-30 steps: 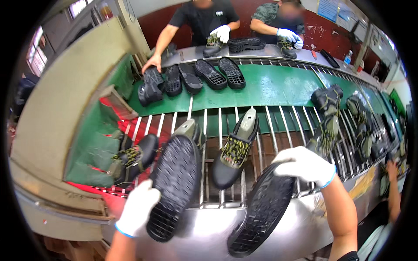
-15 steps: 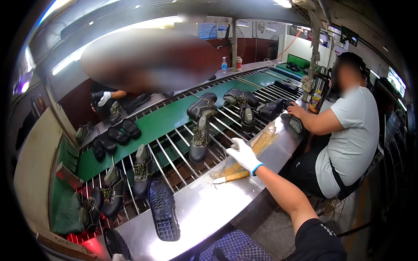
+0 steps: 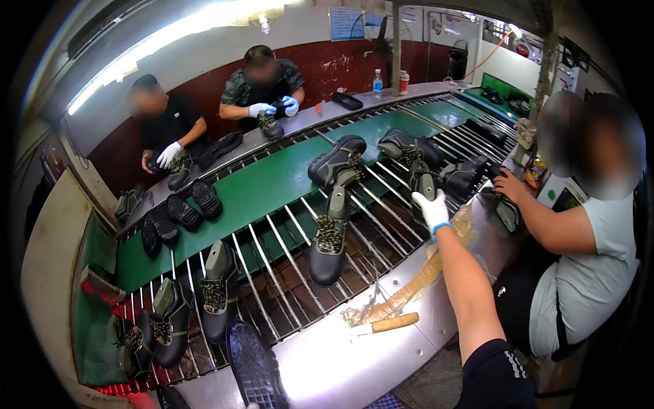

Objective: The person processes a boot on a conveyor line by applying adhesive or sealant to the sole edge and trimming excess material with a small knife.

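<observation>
My right hand, in a white glove with a blue cuff, reaches over the rack. Its fingers close around the grey last in a black shoe with its laces in place. At the lower edge, only a white tip of my left hand shows; its fingers are hidden. Just above that tip lies a black rubber sole, on the metal ledge. Nearer my right forearm, a wooden-handled tool rests on the ledge beside brown tape. Another laced shoe stands left of my right hand.
Metal bars run alongside a green conveyor belt. Several lasted shoes stand at the left, and loose soles lie on the belt. Two people handle shoes across the belt. Another person sits at the right, a hand near a shoe.
My right hand has moved forward from above the ledge to the shoe on the bars. My left hand's tip now shows beside the large sole. The view has shifted.
</observation>
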`<state>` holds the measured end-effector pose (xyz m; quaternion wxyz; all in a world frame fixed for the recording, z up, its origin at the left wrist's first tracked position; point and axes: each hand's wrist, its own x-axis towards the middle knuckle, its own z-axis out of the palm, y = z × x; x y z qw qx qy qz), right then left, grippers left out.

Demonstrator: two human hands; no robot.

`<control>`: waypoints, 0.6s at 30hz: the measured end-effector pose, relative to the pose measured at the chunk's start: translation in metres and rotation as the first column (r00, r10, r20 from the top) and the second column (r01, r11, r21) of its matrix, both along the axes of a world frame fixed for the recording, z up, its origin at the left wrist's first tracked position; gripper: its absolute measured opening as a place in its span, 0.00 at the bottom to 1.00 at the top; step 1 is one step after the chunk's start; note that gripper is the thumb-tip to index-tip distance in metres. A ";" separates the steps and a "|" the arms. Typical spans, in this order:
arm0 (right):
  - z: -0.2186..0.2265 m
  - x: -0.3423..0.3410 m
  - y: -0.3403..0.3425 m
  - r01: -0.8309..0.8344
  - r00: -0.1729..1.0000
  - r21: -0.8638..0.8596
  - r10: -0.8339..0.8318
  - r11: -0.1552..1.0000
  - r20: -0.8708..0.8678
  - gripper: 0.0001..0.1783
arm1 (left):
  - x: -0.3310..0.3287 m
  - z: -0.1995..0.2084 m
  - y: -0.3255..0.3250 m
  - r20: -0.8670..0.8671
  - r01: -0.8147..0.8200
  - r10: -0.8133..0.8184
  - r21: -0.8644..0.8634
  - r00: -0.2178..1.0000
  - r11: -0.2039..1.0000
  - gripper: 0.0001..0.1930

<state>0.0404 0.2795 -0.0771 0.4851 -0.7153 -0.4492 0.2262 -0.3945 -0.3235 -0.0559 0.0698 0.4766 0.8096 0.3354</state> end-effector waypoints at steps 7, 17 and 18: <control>0.010 0.037 0.013 -0.128 0.977 0.057 0.136 0.990 -0.163 0.55 | 0.031 0.018 -0.033 0.095 0.031 -0.021 -0.103 0.995 0.994 0.32; 0.064 -0.017 -0.227 -0.559 0.006 0.469 0.569 0.684 -0.822 0.47 | 0.002 0.114 0.038 -0.167 0.294 -0.288 0.009 0.943 0.956 0.32; 0.058 -0.024 -0.260 -0.583 -0.155 0.506 0.525 0.635 -0.837 0.49 | 0.019 0.141 0.053 0.035 0.275 -0.274 -0.009 0.961 0.962 0.34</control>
